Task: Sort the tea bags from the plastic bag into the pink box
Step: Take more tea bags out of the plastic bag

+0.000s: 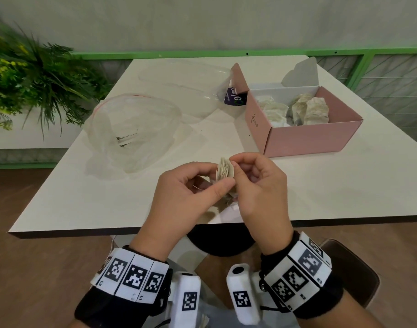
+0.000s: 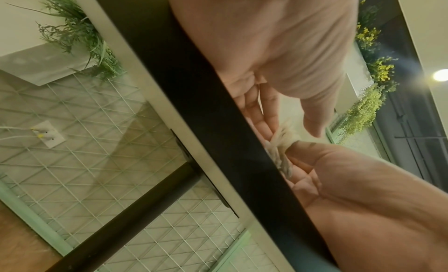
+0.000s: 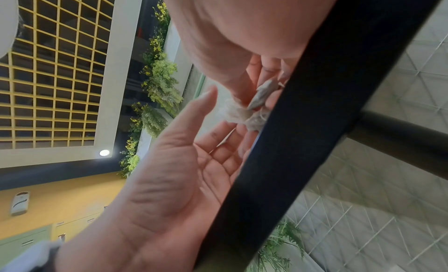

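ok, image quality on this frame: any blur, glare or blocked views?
Head view: sharp at the hands, with the leafy green plant smeared at the left edge and the white table bent by the wide lens. Left wrist view: soft, with flare from a round ceiling lamp. Right wrist view: the table's dark edge blocks a diagonal band, with the hands blurred.

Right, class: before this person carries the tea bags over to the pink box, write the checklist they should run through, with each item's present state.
1. Both hands grip the bundle: left hand and right hand pinch the tea bags: ok.
2. Pink box open: ok.
3. Room in the box: tea bags already inside, space at front: ok.
4. Path from hands to box unobstructed: ok.
5. Plastic bag emptied: only dark crumbs visible; cannot tell.
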The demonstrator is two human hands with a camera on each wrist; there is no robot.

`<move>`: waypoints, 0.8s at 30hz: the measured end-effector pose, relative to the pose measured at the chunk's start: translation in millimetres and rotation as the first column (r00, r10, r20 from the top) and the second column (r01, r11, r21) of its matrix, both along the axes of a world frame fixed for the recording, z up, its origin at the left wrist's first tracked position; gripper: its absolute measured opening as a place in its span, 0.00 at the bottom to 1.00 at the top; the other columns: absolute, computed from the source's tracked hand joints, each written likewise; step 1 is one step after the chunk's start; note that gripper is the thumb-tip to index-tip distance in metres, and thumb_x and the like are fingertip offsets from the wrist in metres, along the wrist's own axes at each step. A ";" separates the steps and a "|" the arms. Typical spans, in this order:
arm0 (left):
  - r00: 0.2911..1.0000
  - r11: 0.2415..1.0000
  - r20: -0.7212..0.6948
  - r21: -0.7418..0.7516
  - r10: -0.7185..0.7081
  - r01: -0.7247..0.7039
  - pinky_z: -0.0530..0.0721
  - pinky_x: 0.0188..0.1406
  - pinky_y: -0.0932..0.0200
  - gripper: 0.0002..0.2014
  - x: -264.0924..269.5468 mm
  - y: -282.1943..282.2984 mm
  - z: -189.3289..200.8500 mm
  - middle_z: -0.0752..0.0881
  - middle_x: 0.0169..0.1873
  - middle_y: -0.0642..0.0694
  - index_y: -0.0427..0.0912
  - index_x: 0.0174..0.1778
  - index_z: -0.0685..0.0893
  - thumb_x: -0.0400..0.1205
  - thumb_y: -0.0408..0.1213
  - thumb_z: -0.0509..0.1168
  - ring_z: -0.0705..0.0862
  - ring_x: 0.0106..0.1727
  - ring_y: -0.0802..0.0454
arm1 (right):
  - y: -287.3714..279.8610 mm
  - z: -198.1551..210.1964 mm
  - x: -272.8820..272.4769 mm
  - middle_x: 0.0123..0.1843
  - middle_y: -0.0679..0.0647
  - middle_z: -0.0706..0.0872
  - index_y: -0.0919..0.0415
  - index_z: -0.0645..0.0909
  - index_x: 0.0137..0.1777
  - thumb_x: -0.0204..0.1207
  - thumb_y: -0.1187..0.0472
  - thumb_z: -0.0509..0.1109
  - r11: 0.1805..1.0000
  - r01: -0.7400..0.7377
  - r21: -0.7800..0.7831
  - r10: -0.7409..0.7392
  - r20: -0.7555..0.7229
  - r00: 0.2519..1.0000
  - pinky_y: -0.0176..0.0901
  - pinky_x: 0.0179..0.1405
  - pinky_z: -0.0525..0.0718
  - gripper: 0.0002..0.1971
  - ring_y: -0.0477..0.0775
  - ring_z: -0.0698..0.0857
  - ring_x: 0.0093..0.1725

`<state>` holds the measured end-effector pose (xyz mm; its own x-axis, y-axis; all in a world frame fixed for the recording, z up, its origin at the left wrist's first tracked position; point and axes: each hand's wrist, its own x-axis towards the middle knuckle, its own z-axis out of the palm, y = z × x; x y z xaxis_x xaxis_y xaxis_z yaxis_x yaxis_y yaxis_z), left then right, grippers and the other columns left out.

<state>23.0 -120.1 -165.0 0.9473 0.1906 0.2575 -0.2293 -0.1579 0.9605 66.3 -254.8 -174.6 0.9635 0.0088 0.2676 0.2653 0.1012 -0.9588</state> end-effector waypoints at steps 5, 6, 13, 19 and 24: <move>1.000 0.999 -0.013 0.041 0.020 -0.019 0.91 0.44 0.33 0.12 1.9 -0.4 -1.7 0.93 0.42 0.45 0.52 0.49 0.94 0.71 0.41 0.84 0.89 0.42 0.34 | -1.9 2.4 -2.1 0.41 0.56 0.91 0.59 0.87 0.49 0.82 0.68 0.72 1.000 -0.018 -0.018 0.018 0.002 1.000 0.49 0.44 0.91 0.04 0.55 0.92 0.42; 1.000 0.999 -0.014 0.048 0.023 -0.022 0.91 0.44 0.33 0.12 2.2 0.0 -2.0 0.93 0.42 0.46 0.52 0.49 0.94 0.72 0.40 0.84 0.89 0.42 0.35 | -2.5 2.7 -2.2 0.41 0.55 0.91 0.60 0.87 0.49 0.82 0.68 0.71 1.000 -0.022 -0.023 0.022 0.003 1.000 0.46 0.43 0.91 0.04 0.54 0.92 0.42; 0.999 0.986 0.019 0.164 0.038 -0.041 0.87 0.35 0.54 0.16 -0.1 -2.2 -3.1 0.90 0.38 0.51 0.53 0.49 0.92 0.70 0.34 0.85 0.84 0.34 0.53 | -2.2 3.4 -2.1 0.41 0.58 0.92 0.63 0.87 0.49 0.81 0.69 0.71 1.000 -0.023 -0.015 0.023 -0.011 1.000 0.44 0.41 0.90 0.04 0.55 0.92 0.41; 0.992 0.981 0.056 0.151 0.117 -0.124 0.88 0.36 0.55 0.08 2.0 -1.9 -6.3 0.90 0.34 0.51 0.53 0.44 0.91 0.79 0.33 0.76 0.88 0.35 0.49 | -2.6 1.3 -1.5 0.43 0.55 0.91 0.62 0.88 0.49 0.80 0.69 0.72 0.995 -0.066 -0.082 0.068 0.027 0.997 0.44 0.46 0.89 0.04 0.54 0.90 0.45; 0.986 0.983 0.085 0.103 0.143 -0.151 0.89 0.38 0.48 0.11 0.1 0.7 -5.6 0.91 0.35 0.51 0.53 0.44 0.92 0.80 0.29 0.74 0.88 0.37 0.44 | -5.8 3.5 -3.5 0.49 0.50 0.84 0.48 0.85 0.58 0.74 0.60 0.76 0.979 -0.047 -0.198 0.054 0.033 0.998 0.36 0.40 0.81 0.13 0.50 0.83 0.43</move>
<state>23.1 -119.3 -170.6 0.8875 0.2932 0.3554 -0.2683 -0.2981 0.9160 62.8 -260.6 -171.1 0.9496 0.1135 0.2920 0.3013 -0.0746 -0.9506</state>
